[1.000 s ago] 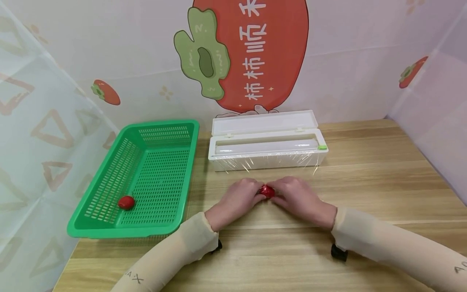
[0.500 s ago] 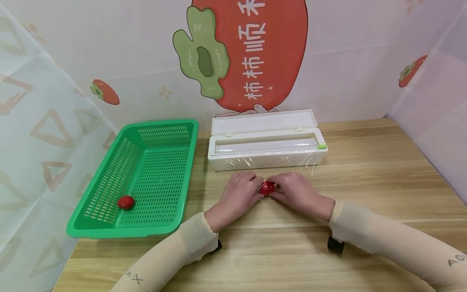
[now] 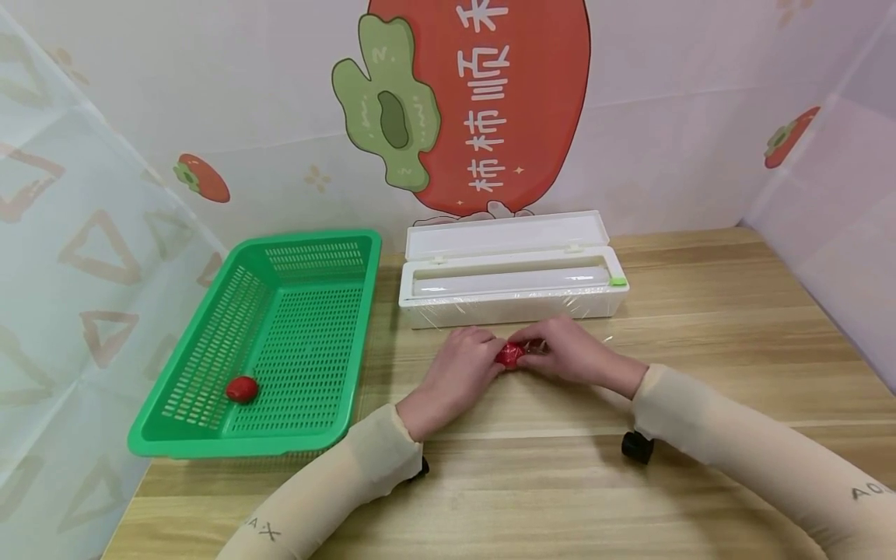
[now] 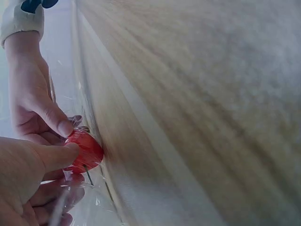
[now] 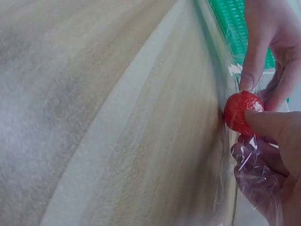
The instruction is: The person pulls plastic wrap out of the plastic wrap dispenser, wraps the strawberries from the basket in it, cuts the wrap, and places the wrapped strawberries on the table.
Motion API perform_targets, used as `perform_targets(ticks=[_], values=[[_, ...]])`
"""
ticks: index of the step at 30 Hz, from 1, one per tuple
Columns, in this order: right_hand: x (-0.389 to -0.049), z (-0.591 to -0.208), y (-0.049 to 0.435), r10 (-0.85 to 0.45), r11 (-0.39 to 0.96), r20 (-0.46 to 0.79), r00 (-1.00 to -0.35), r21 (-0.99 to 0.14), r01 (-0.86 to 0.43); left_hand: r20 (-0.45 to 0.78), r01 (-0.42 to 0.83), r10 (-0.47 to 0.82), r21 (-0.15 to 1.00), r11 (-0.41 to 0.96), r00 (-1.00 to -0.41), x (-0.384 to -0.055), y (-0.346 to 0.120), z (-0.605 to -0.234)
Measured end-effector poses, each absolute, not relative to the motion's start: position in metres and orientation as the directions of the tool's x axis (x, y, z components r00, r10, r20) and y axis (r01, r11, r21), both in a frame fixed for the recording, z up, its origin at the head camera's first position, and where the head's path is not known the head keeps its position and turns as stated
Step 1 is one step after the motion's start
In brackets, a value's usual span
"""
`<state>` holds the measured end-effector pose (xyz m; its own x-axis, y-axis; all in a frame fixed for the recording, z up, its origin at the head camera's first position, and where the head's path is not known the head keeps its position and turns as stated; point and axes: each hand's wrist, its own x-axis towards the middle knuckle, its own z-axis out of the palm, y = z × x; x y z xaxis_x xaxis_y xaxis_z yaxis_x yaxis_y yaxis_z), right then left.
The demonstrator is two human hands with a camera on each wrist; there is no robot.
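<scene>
A small red tomato [image 3: 509, 356] sits on the table between both hands, close in front of the white box. Clear cling film [image 5: 256, 176] is wrapped round it, with crumpled film spreading over the right fingers. My left hand [image 3: 456, 375] holds the tomato from the left, its thumb pressed on the film-covered skin in the left wrist view. From the other side my right hand [image 3: 572, 354] pinches it, thumb on its red surface in the right wrist view. A thin green stem [image 4: 88, 175] shows under the film. The fingers hide part of the tomato.
Behind the hands stands a white cling film box [image 3: 514, 309], lid raised, with a roll [image 3: 511, 282] inside and a green slider [image 3: 617, 281] at its right end. On the left, a green basket [image 3: 350, 373] contains another red tomato [image 3: 242, 390]. A patterned wall closes the back.
My right hand has shifted slightly toward the box, its fingers changing their place on the tomato. The tomato has moved a little away from me; my left hand has stayed nearly in place.
</scene>
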<state>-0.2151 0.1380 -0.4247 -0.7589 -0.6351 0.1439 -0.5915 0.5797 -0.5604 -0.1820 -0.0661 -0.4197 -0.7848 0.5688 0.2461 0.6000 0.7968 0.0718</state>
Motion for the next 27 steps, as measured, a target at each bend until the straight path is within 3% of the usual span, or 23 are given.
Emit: perform_targets(ticks=[6,11,16,21,27], values=[[-0.217,-0.429,0.142,-0.603,0.549,0.133,-0.787,-0.647,-0.530,0.244,0.587,0.543,0.173,0.791,-0.803,-0.185,-0.067,-0.420],[-0.218,-0.430,0.143,-0.585,0.561,0.142,-0.799,-0.641,-0.524,0.228,0.579,0.535,0.225,0.784,-0.814,-0.187,-0.067,-0.420],[-0.217,-0.428,0.144,-0.590,0.618,0.229,-0.774,-0.490,-0.615,0.228,0.569,0.524,0.242,0.786,-0.820,-0.190,-0.066,-0.421],[-0.216,-0.426,0.145,-0.630,0.619,0.353,-0.691,-0.309,-0.722,0.239,0.557,0.510,0.216,0.802,-0.826,-0.194,-0.067,-0.423],[-0.215,-0.426,0.140,-0.666,0.586,0.374,-0.645,-0.273,-0.763,0.248,0.551,0.504,0.190,0.812,-0.827,-0.198,-0.068,-0.424]])
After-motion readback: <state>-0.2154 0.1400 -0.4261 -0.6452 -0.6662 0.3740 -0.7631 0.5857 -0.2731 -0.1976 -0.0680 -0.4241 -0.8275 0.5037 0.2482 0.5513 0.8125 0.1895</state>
